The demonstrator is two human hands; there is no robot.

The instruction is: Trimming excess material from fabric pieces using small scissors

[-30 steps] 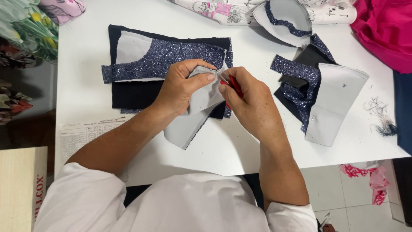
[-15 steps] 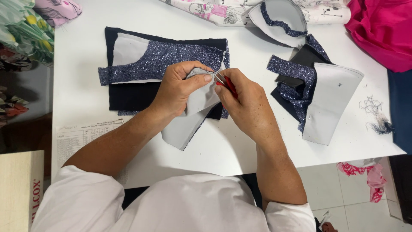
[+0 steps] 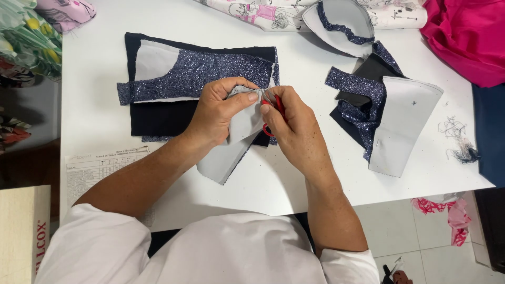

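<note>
While the left hand [image 3: 218, 113] pinches the upper edge of a pale grey fabric piece [image 3: 231, 144] between thumb and curled fingers [image 3: 247, 97], the right hand [image 3: 297, 129] meets it from the 3 o'clock side, its fingers closed around a small red-handled tool [image 3: 277, 108] whose tip sits at the pinched edge. Whether that tool is a snipper or a seam ripper cannot be told; only the red handle and a red loop below it show. The two hands touch at the fingertips, near the middle of the white counter [image 3: 294, 179].

The grey piece hangs from the left hand's grip toward 7 o'clock, its lower end lying flat on the counter. Beneath and behind the hands, toward 10 o'clock, lies a stack of dark navy fabric [image 3: 158, 118] topped by a glittery blue panel [image 3: 200, 73] with a grey lining showing at its left. At 3 o'clock, apart from the hands, rests another bundle of glittery blue and grey-lined pieces [image 3: 392, 121]. At 1 o'clock sits a curved grey piece with glitter trim [image 3: 339, 18], touching a printed cloth roll [image 3: 252, 9]. Bright pink fabric [image 3: 468, 37] fills the far 2 o'clock corner. Loose thread scraps [image 3: 457, 139] lie near the right edge, and a printed paper sheet [image 3: 100, 168] lies at 8 o'clock under the left forearm.
</note>
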